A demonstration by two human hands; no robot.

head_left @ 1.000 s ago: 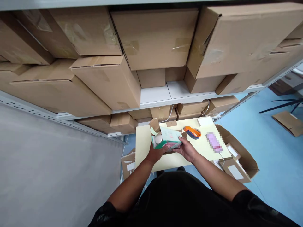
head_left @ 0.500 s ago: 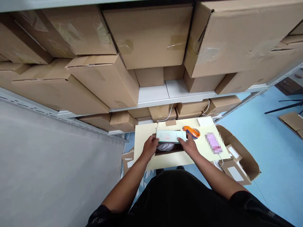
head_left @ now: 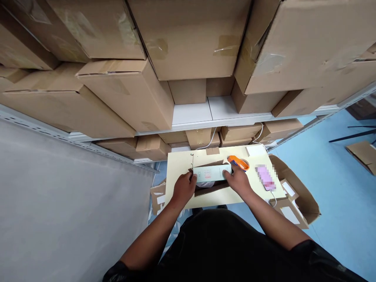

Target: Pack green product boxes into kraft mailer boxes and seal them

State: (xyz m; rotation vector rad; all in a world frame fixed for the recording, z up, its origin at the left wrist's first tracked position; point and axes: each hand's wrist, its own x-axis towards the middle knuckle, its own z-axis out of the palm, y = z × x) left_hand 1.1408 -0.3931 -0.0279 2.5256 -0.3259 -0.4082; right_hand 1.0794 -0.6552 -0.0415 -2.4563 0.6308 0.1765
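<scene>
A pale green product box (head_left: 212,172) lies lengthwise over an open brown carton (head_left: 209,187) on a small cream table (head_left: 182,164). My left hand (head_left: 184,188) grips the green box's left end with curled fingers. Its right end is gripped by my right hand (head_left: 239,182). Something white shows inside the carton just beneath the green box.
An orange tape dispenser (head_left: 237,163) sits right behind my right hand, and a pink blurred item (head_left: 265,177) lies further right. Big cardboard boxes fill the metal shelves (head_left: 194,113) behind the table. An open carton (head_left: 293,203) with smaller boxes stands on the blue floor at right.
The green box was tilted up in both hands with a white item at its end; it has been turned flat and lowered onto the open carton. Both hands moved to its ends.
</scene>
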